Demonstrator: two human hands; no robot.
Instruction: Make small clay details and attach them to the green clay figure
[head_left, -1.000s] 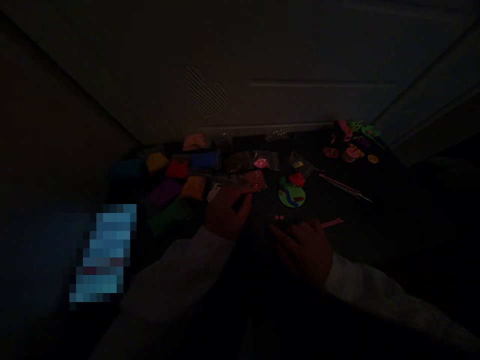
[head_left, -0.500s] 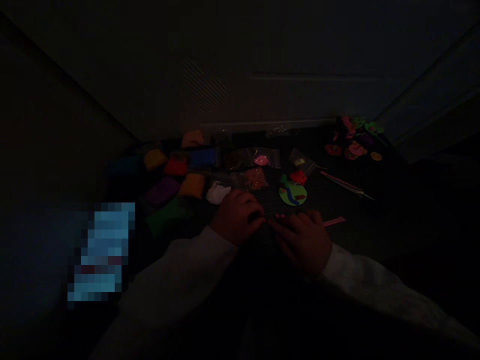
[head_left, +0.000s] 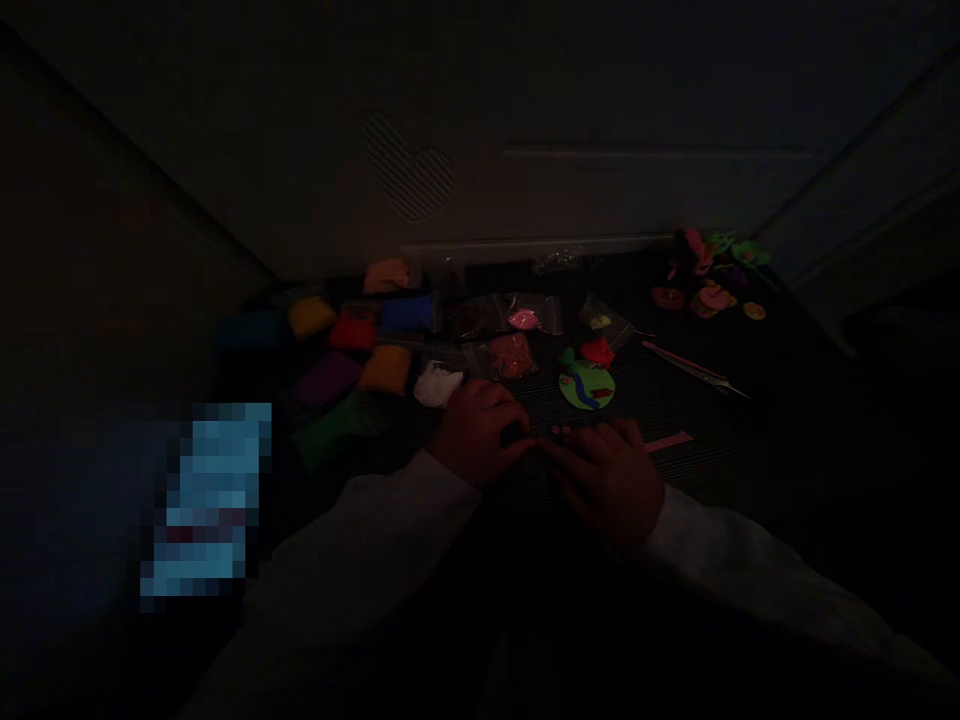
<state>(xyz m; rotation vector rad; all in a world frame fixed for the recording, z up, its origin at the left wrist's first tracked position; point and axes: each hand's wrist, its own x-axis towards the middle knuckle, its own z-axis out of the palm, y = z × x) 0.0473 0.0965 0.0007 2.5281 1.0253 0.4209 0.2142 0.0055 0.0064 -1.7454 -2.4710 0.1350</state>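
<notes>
Two small pink pieces sit side by side on a dark table in a very dim room, just beyond the right hand's fingertips. The right hand lies low, fingers extended in a loose grip. The left hand curls thumb and forefinger close together near the right forefinger; whether either grip has hold of anything is too dark to tell. A pink strip lies right of the right hand. Farther back are a decorated green disc, a red lump and a white bag.
</notes>
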